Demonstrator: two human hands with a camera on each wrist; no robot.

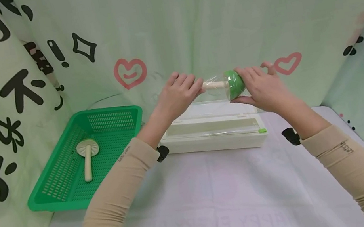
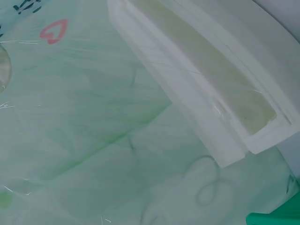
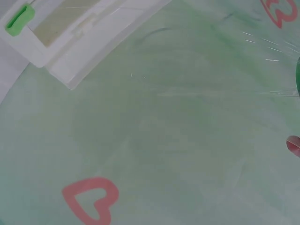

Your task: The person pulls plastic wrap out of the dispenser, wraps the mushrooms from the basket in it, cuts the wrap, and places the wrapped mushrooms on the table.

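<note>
Above the table in the head view, a toy mushroom (image 1: 235,84) with a green cap and pale stem lies sideways, with clear film (image 1: 213,80) around it. My right hand (image 1: 264,87) grips the cap from the right. At the stem end my left hand (image 1: 179,96) has its fingers curled, pinching the stem or the film there; which one is hidden. Just below the hands stands a long white film dispenser box (image 1: 214,146), lid raised, with a green slider (image 3: 20,20) at its right end. The wrist views show only film glints and a fingertip of my right hand (image 3: 294,146).
On the left side, a green plastic basket (image 1: 62,206) holds another toy mushroom (image 1: 87,161), its pale underside and stem showing. A white cloth covers the table (image 1: 217,192). Pale green printed curtains (image 1: 159,21) hang close behind and on both sides.
</note>
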